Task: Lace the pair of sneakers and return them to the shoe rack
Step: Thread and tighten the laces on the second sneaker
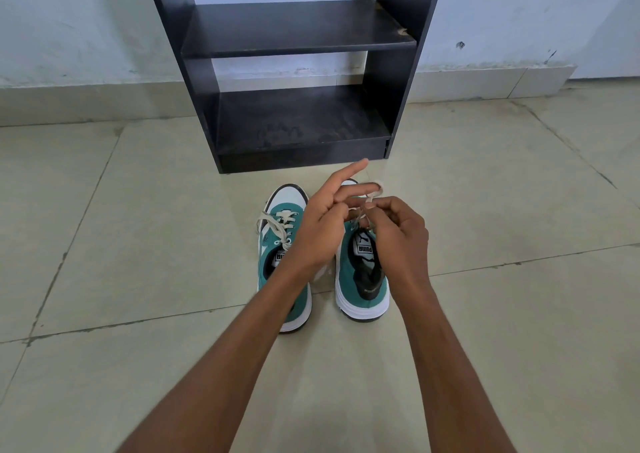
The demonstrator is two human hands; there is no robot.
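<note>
Two green and white sneakers stand side by side on the floor, toes toward the rack. The left sneaker (277, 224) has its white lace threaded and tied in a bow. Over the right sneaker (360, 279) both hands work its white lace (375, 193). My left hand (325, 224) has a lace loop around one finger, with the index finger pointing out. My right hand (394, 227) pinches the lace just beside it. The hands hide the right sneaker's eyelets.
A black shoe rack (298, 44) stands against the pale wall just beyond the sneakers; both visible shelves hold nothing, the bottom one (301, 123) dusty. Beige floor tiles (138, 244) spread out on all sides.
</note>
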